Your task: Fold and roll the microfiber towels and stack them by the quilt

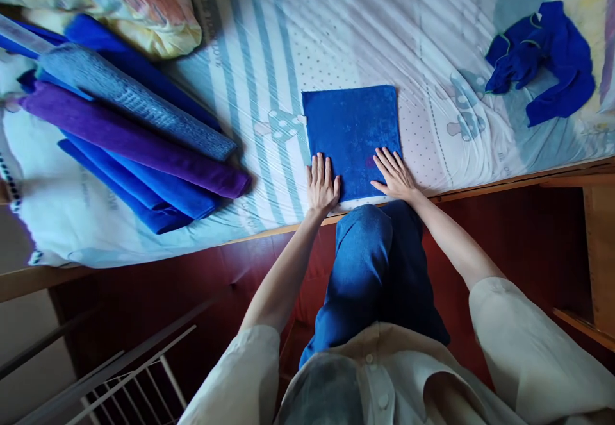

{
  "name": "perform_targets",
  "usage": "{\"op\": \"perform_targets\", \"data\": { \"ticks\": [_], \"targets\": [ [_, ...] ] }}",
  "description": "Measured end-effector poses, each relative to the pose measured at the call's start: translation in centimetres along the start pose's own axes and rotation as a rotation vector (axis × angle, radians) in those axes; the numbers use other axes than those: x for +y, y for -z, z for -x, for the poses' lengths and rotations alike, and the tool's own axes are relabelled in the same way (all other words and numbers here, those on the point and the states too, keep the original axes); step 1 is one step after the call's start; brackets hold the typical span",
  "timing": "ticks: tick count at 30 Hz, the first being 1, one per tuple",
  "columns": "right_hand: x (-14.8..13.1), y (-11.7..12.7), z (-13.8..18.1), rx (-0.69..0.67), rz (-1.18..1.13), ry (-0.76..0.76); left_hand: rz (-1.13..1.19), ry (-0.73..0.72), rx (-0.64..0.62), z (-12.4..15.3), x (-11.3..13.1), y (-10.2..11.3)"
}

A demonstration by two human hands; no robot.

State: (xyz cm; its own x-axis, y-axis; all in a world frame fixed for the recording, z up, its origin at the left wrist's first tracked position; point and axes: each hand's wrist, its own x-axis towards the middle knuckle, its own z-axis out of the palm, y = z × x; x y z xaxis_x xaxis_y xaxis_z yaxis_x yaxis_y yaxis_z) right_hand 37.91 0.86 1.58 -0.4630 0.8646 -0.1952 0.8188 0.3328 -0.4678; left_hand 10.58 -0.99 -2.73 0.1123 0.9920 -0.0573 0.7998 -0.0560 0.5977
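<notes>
A blue square cloth (pixel 353 127) lies flat near the front edge of the bed, with small pale specks on its surface and a purple patch near my right fingers. My left hand (pixel 323 183) rests on its near left corner, fingers stretched out. On the near right side lies my right hand (pixel 393 172), palm down with the fingers spread. Neither hand grips anything. A crumpled blue cloth (pixel 560 66) with thin green edging sits apart at the far right of the bed.
Left on the bed are a purple roll (pixel 139 136), a grey-blue textured roll (pixel 139 101) and folded blue cloths (pixel 158 210). A yellowish patterned bundle (pixel 158 15) lies behind them. The bed's wooden edge (pixel 509 184) runs before my knees. A white metal rack (pixel 139 380) stands lower left.
</notes>
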Motion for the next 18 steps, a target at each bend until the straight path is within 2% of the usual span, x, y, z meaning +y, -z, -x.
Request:
{"op": "perform_targets", "data": {
  "ticks": [4,8,13,16,18],
  "targets": [
    [1.2,0.4,-1.1,0.007,0.003,0.039,-0.007,-0.102,-0.064,-2.2,0.0,0.7],
    [3.4,0.8,-6.4,0.093,0.006,0.019,-0.018,-0.196,-0.102,-8.3,-0.7,1.2],
    [7.4,1.2,-13.5,0.18,-0.031,-0.091,-0.004,-0.124,-0.057,-16.1,-3.3,1.6],
    [9.3,1.6,-15.1,0.216,-0.058,-0.159,0.002,-0.052,-0.036,-18.7,-5.3,1.6],
    [9.6,2.1,-15.4,0.233,-0.064,-0.178,0.001,-0.023,-0.033,-19.7,-6.2,1.4]
  ]
}}
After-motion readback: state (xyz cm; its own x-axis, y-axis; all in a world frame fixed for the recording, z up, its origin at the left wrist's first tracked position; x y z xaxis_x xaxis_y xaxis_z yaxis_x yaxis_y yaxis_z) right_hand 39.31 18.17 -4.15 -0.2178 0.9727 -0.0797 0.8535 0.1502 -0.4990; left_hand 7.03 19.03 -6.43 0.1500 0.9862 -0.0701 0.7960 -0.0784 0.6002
